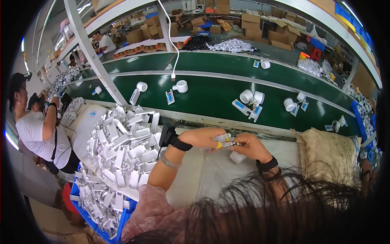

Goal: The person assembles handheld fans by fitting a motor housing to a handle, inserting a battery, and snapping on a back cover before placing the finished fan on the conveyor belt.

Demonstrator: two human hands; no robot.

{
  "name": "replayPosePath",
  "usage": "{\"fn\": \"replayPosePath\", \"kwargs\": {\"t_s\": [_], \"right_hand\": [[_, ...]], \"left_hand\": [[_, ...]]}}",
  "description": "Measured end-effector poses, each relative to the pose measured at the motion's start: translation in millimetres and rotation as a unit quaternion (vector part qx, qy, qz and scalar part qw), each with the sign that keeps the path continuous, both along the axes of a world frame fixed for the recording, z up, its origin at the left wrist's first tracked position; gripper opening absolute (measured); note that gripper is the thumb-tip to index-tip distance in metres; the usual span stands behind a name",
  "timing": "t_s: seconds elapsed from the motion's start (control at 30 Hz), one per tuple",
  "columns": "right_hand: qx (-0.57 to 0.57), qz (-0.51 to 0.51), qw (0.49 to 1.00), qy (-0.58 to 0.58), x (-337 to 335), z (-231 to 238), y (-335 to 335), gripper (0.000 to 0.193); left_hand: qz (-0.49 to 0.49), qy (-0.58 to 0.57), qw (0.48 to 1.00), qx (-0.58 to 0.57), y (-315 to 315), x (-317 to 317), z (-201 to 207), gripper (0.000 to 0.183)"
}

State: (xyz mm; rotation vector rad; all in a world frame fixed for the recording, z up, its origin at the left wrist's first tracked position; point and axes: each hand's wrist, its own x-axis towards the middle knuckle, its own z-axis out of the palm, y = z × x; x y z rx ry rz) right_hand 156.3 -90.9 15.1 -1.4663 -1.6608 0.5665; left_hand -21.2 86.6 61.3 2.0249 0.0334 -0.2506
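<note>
Above the worktable [183,183], my left hand [203,138] is closed around a small white plastic part [222,138] with a yellow band. My right hand [254,148] meets it from the right, fingers pinched at the part's end; the fine detail there is too small to make out. Just beneath my right hand lies a white round piece [237,157], its upper side partly covered by the fingers. To the left of my left forearm spreads a large heap of white plastic housings [126,142].
A blue crate [132,205] of similar housings stands at the lower left. Beyond the table runs a green conveyor belt [211,91] carrying several white round units with blue-marked pieces. A filled sack [327,156] sits at the right. A white cable [177,53] hangs down. Another person [40,130] works at left.
</note>
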Motion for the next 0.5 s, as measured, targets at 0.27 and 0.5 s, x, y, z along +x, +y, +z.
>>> {"fn": "replayPosePath", "kwargs": {"t_s": [0.27,0.5], "right_hand": [[-0.115,-0.051,0.973,0.196,-6.8,-5.0,-16.9,0.013],[0.09,-0.197,0.976,-0.026,-23.7,3.2,-12.0,0.012]], "left_hand": [[0.075,-0.108,0.954,0.268,-29.6,0.6,-18.8,0.031],[0.27,-0.187,0.935,-0.135,-41.9,27.4,-58.4,0.03]]}}
